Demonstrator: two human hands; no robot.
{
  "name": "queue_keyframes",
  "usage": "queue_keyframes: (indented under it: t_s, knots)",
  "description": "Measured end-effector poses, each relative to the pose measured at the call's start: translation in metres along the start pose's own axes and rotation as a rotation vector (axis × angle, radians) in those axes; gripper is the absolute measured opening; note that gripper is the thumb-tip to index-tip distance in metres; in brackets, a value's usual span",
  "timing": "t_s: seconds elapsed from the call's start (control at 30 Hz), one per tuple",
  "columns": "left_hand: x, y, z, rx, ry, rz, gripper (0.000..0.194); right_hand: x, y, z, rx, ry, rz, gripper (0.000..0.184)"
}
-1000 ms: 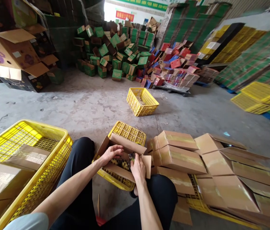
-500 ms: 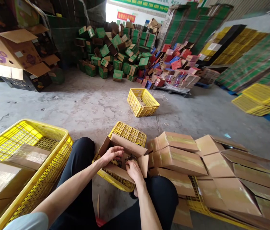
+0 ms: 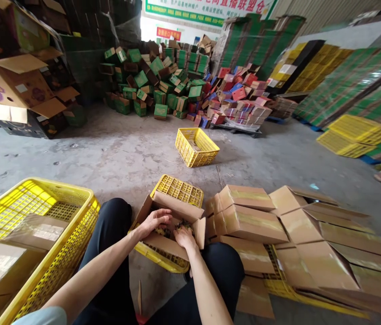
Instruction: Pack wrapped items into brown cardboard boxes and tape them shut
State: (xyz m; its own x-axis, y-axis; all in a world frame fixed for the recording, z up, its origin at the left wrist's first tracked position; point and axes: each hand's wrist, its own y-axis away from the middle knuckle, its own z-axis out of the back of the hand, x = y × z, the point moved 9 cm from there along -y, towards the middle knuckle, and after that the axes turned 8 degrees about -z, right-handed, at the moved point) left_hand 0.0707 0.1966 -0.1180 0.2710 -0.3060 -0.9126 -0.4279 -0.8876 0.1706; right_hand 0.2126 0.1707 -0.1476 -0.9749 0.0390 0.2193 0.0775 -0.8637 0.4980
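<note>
An open cardboard box [image 3: 168, 243] stands between my knees on an upturned yellow crate [image 3: 181, 189]. Inside it lie small dark and yellowish clumps [image 3: 163, 231], whose kind I cannot make out. My left hand [image 3: 156, 221] hovers over the box's left part, fingers stretched out and holding nothing visible. Down in the right part is my right hand [image 3: 184, 236], its fingers curled onto another dark, yellowish clump [image 3: 185, 224]; its fingertips are hidden.
A large yellow crate [image 3: 92, 203] with closed cartons [image 3: 4, 262] stands at my left. Taped cartons [image 3: 254, 223] are stacked at my right. Ahead on the floor sits another yellow crate [image 3: 197, 158]. Green boxes [image 3: 161, 111] and red and blue boxes [image 3: 238, 93] lie heaped farther back.
My right hand has pressed lower onto the clump in the box, its fingers less visible. My left hand stays over the left part. The whole view has shifted slightly.
</note>
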Motion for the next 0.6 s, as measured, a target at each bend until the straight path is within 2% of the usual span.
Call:
queue_keyframes:
  t_s: [0.07,0.3,0.33,0.4,0.5,0.6]
  knots:
    - [-0.002,0.001,0.003,-0.005,-0.007,0.003,0.069,-0.002,0.001,0.006,-0.039,-0.118,-0.036,0.027]
    - [-0.002,-0.001,0.015,-0.043,-0.008,-0.024,0.067,-0.028,0.022,0.037,-0.14,-0.608,-0.106,0.06]
    - [0.0,-0.003,0.017,-0.061,-0.013,-0.034,0.067,-0.031,0.028,0.04,-0.144,-0.721,-0.1,0.064]
    - [0.006,-0.005,0.019,-0.074,0.003,-0.023,0.068,-0.033,0.039,0.044,-0.116,-1.087,-0.057,0.067]
    - [0.026,-0.006,0.009,-0.025,0.117,0.111,0.074,-0.027,0.05,0.048,-0.004,-1.615,0.03,0.065]
    - [0.04,-0.005,-0.009,0.043,0.274,0.253,0.076,-0.019,0.055,0.055,0.065,-1.751,0.078,0.063]
